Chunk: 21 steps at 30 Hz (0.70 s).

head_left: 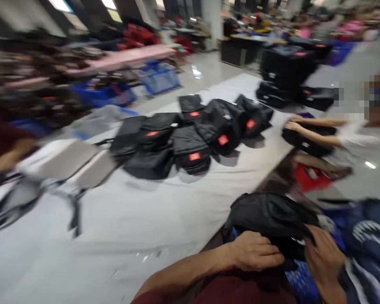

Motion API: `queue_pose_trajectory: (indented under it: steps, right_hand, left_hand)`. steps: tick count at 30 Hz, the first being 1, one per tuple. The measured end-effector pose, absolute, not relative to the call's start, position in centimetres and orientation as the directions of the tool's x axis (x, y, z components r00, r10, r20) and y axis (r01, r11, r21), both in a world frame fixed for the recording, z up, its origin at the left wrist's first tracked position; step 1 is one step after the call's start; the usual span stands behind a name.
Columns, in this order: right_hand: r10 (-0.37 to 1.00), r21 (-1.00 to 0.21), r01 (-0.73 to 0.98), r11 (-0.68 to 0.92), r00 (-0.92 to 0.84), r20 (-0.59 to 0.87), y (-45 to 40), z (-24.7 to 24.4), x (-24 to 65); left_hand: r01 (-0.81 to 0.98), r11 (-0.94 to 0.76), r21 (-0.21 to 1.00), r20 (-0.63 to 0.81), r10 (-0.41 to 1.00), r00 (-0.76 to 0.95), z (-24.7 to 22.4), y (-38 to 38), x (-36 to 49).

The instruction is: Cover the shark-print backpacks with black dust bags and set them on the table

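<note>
A: Where is the black bag (269, 215)?
B: Lower right of the frame, at the grey table's (114, 236) edge.
A: And the hands?
B: Left hand (255, 251) presses flat on it, fingers loosely curled; right hand (324, 255) pinches its edge.

A big hall with a shiny grey floor (351, 80) and bright ceiling lights (61, 5). A long white table (91, 236) runs through it, a pale pillar (213, 17) behind, with blue crates (160, 80) beside a pink table (126, 57)
</note>
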State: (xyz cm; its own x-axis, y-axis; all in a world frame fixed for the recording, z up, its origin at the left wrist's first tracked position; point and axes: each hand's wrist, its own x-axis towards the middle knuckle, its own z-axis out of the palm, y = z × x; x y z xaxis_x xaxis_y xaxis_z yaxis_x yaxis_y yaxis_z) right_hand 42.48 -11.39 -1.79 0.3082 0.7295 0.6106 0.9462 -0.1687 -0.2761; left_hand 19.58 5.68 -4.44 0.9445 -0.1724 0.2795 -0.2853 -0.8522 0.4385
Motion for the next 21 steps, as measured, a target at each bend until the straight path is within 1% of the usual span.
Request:
queue_pose_trajectory:
  steps: [1, 3, 5, 6, 7, 11, 12, 14, 16, 18, 20, 21]
  right_hand:
    - [0.714, -0.274, 0.939, -0.208, 0.337, 0.613, -12.2, -1.3, 42.3]
    - [0.687, -0.278, 0.915, -0.292, 0.403, 0.604, -13.8, -0.6, 42.2]
    - [0.637, -0.299, 0.869, -0.395, 0.493, 0.592, -15.3, -0.6, 42.3]
    - [0.607, -0.310, 0.839, -0.446, 0.539, 0.584, -16.2, -0.8, 42.5]
    - [0.575, -0.318, 0.808, -0.496, 0.580, 0.577, -17.0, -1.1, 42.8]
    - [0.473, -0.306, 0.679, -0.668, 0.704, 0.529, -19.6, -3.6, 45.8]
    - [0.461, -0.300, 0.654, -0.694, 0.724, 0.513, -20.0, -4.3, 47.0]
    - [0.472, -0.305, 0.625, -0.719, 0.761, 0.445, -20.4, -5.6, 49.9]
    - [0.508, -0.348, 0.604, -0.717, 0.795, 0.331, -20.2, -6.5, 53.1]
    - [0.529, -0.447, 0.550, -0.705, 0.828, 0.184, -19.3, -7.1, 56.5]
    - [0.502, -0.588, 0.424, -0.689, 0.864, 0.035, -17.7, -7.8, 59.9]
    - [0.471, -0.662, 0.324, -0.676, 0.881, -0.051, -16.7, -8.3, 61.5]
  left_hand:
    - [-0.323, -0.840, 0.435, 0.351, -0.172, 0.921, -4.2, 6.2, 20.2]
    - [-0.281, -0.852, 0.443, 0.438, -0.068, 0.897, -4.6, 7.4, 22.4]
    - [-0.195, -0.861, 0.469, 0.442, 0.038, 0.896, -5.5, 8.5, 25.6]
    - [-0.177, -0.857, 0.484, 0.425, 0.054, 0.904, -5.9, 9.0, 27.5]
    - [-0.188, -0.845, 0.500, 0.408, 0.038, 0.912, -6.3, 9.3, 29.5]
    - [-0.314, -0.763, 0.564, 0.373, -0.104, 0.922, -7.0, 9.2, 37.7]
    - [-0.327, -0.746, 0.580, 0.373, -0.114, 0.921, -7.0, 8.9, 39.5]
    - [-0.300, -0.722, 0.623, 0.358, -0.078, 0.931, -7.1, 8.5, 42.9]
    - [-0.200, -0.695, 0.690, 0.287, 0.009, 0.958, -7.3, 8.5, 45.6]
    - [-0.035, -0.647, 0.762, 0.133, 0.103, 0.986, -7.4, 9.0, 47.7]
    - [0.130, -0.547, 0.827, -0.047, 0.164, 0.985, -7.7, 9.9, 49.7]
    - [0.199, -0.467, 0.861, -0.127, 0.181, 0.975, -7.8, 10.3, 50.7]
